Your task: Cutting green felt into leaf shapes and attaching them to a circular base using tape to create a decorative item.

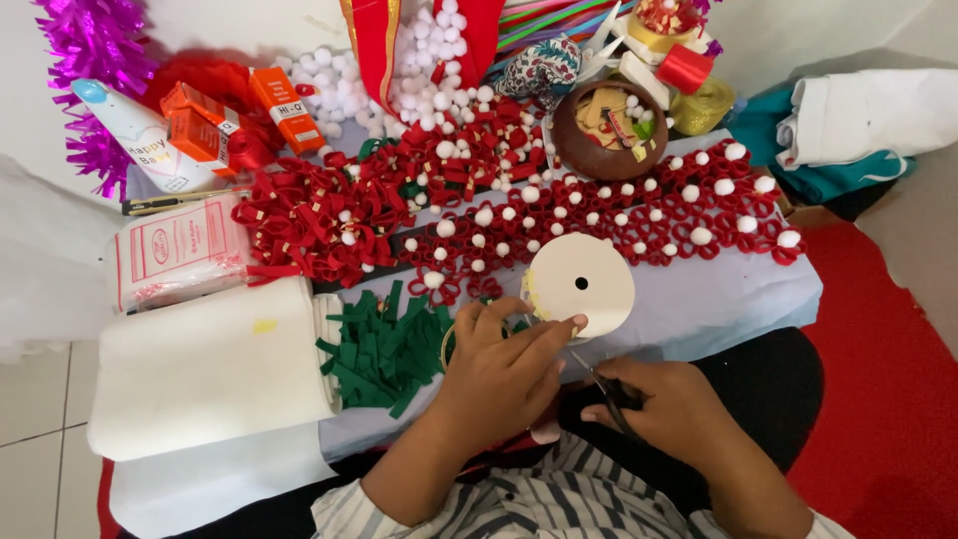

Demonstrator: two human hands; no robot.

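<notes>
My left hand [504, 369] reaches forward over the near table edge and its fingertips rest on a round cream spool disc [584, 279] with a small centre hole. A ring-shaped thing shows under the palm; what the fingers pinch is hidden. My right hand [674, 404] is closed around small dark scissors [599, 384], blades pointing up toward the left fingertips. A pile of cut green ribbon strips [384, 349] lies just left of my left hand.
Red ribbon loops with white pompoms [619, 215] cover the middle of the table. A brown bowl of scraps [609, 130] sits behind. A white foam roll [210, 364], a clear packet [180, 250], orange boxes [284, 105] and purple tinsel [95, 50] are at the left.
</notes>
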